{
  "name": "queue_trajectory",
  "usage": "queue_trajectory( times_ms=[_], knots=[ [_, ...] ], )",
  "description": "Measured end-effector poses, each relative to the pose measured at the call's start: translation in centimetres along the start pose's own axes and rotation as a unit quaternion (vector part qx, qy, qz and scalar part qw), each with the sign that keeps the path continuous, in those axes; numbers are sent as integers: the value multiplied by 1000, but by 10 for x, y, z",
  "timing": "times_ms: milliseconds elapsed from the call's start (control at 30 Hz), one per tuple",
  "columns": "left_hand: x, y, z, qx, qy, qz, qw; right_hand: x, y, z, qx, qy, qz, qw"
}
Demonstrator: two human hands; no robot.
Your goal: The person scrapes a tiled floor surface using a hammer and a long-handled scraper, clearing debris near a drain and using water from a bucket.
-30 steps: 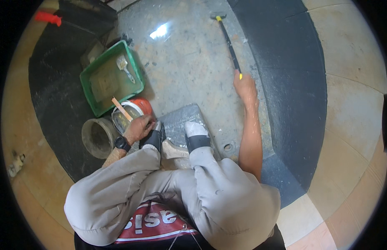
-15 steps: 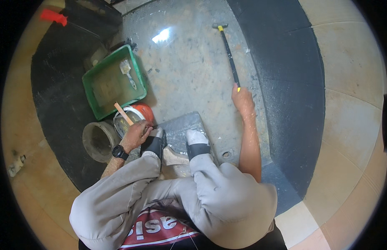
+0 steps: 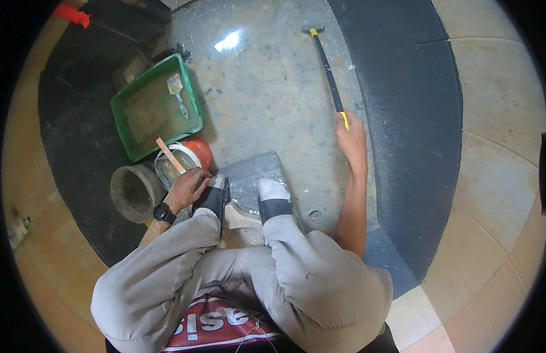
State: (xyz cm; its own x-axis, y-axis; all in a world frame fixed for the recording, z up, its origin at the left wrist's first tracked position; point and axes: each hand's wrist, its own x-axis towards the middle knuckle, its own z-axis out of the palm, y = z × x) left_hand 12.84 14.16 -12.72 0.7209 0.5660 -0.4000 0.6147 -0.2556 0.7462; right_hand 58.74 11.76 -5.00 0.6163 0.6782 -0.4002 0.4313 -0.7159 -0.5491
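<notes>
At the right, my right hand [image 3: 350, 134] is closed round the yellow-marked near end of a long black-and-yellow hammer-like tool [image 3: 329, 73]. Its short grey crosswise head points away from me, over the wet grey floor. My left hand [image 3: 187, 187], with a black watch on the wrist, hangs beside my left foot with its fingers loosely bent and apart. Close by it, a flat wooden stick [image 3: 169, 154] slants up over an orange-and-white bucket [image 3: 201, 150]; the hand hides its lower end. No object shows in the left fingers.
A green tub [image 3: 199, 112] of cloudy water holds a white-handled brush [image 3: 177, 94]. Beside it stands a dull grey bucket [image 3: 116, 191]. Under my feet lies a grey slab [image 3: 255, 162], and a round drain hole [image 3: 315, 215] is near my right knee. Dark coated wall bands [image 3: 408, 117] flank the floor.
My right hand has moved slightly away from me and its grip has turned, showing more of the yellow end. The tool's head stays nearly in place. The view has shifted a little.
</notes>
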Motion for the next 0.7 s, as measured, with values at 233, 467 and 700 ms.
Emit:
queue_trajectory(
  times_ms=[233, 467, 700],
  knots=[
    [8, 5, -17, 21, 17, -3, 1000, -3, 8, 8, 11, 108, -101, 989],
    [7, 10, -27, 34, 29, -13, 999, 4, -28, 1, -26, 46, -30, 998],
    [12, 26, -24, 59, 48, -27, 997, 51, -47, -26, -104, -10, 12, 995]
  ],
)
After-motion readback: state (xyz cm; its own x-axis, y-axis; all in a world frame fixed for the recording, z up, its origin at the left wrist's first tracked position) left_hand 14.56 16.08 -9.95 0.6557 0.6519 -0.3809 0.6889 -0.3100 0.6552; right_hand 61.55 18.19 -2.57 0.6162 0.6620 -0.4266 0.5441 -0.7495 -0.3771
